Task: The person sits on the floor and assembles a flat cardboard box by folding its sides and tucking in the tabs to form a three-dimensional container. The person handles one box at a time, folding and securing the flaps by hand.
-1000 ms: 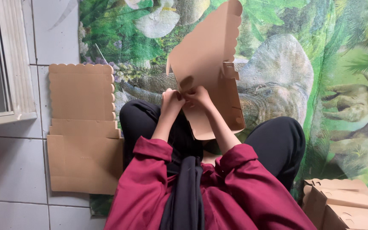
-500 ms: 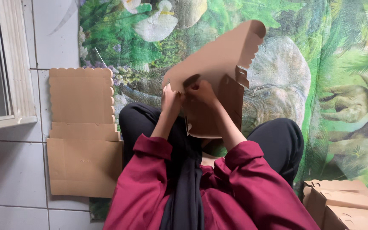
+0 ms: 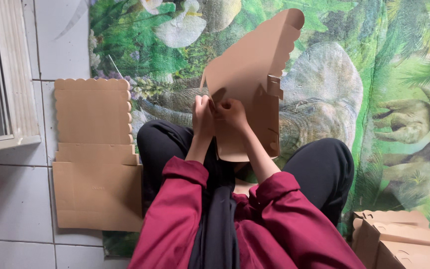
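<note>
I hold a brown cardboard box blank (image 3: pixel 247 79) with scalloped edges upright above my lap, partly folded. My left hand (image 3: pixel 202 115) pinches its lower left corner from the left. Right beside it, my right hand (image 3: pixel 231 113) grips the same corner, fingers pressed on a flap. Both hands touch each other at the fold. My red sleeves and black trousers fill the lower middle of the view.
A flat brown cardboard blank (image 3: pixel 95 159) with a scalloped top lies on the white tiled floor at my left. Folded cardboard boxes (image 3: pixel 399 239) sit at the lower right. A green patterned mat (image 3: pixel 399 99) covers the floor ahead. A window frame (image 3: pixel 11 74) stands far left.
The cardboard blank has tilted and swung to the right, its scalloped top now pointing up right. Both hands stay at its lower corner, shifted slightly.
</note>
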